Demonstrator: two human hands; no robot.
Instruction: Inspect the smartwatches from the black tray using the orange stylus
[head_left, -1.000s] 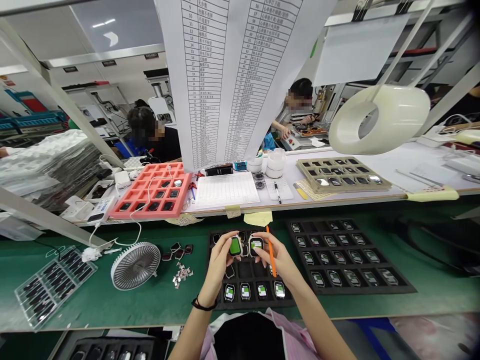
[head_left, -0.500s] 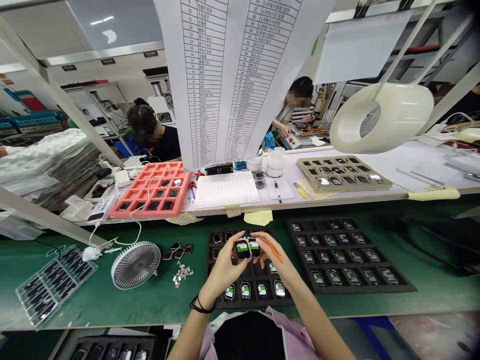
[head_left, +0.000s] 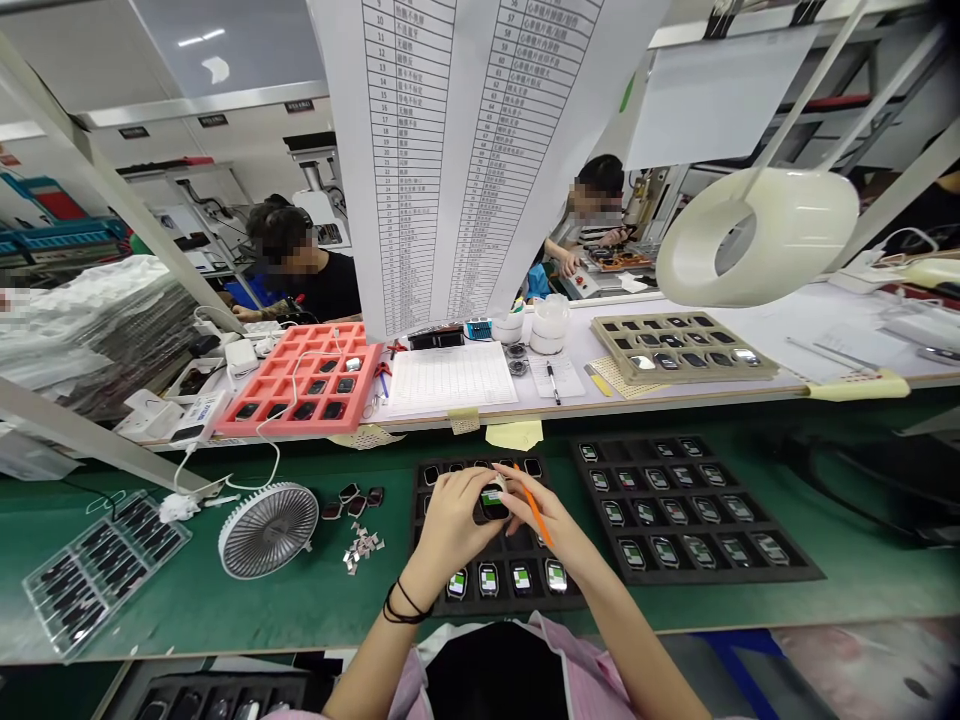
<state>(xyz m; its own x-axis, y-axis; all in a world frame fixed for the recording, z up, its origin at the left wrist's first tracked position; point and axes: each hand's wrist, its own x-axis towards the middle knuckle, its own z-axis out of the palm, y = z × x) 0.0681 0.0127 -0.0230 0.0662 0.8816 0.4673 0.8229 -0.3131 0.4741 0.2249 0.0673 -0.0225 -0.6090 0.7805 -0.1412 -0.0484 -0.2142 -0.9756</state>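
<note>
Above the middle black foam tray (head_left: 501, 603), a smartwatch body (head_left: 493, 503) with a green and white patch on its dark screen is held between my hands. My left hand (head_left: 456, 508) is closed round its left side, and its fingers cover part of the case. My right hand (head_left: 546, 515) is closed with a slim orange stick-like tool (head_left: 537, 508) lying along the fingers, its fingertips at the watch's right edge. Whether those fingertips also grip a second watch is hidden. Lit watches (head_left: 521, 578) sit in the tray's front row.
Another black tray (head_left: 720, 570) of watches lies to the right. On the left are a small fan (head_left: 268, 530), loose watch bodies (head_left: 349, 492), small silvery pieces (head_left: 362, 546) and a clear tray (head_left: 105, 570). A printed list (head_left: 465, 150) hangs ahead; a shelf holds a pink tray (head_left: 352, 400).
My left hand has turned inward over the watch, hiding more of it. Two lit screens showed between my hands before; now one shows. The right hand has shifted slightly left.
</note>
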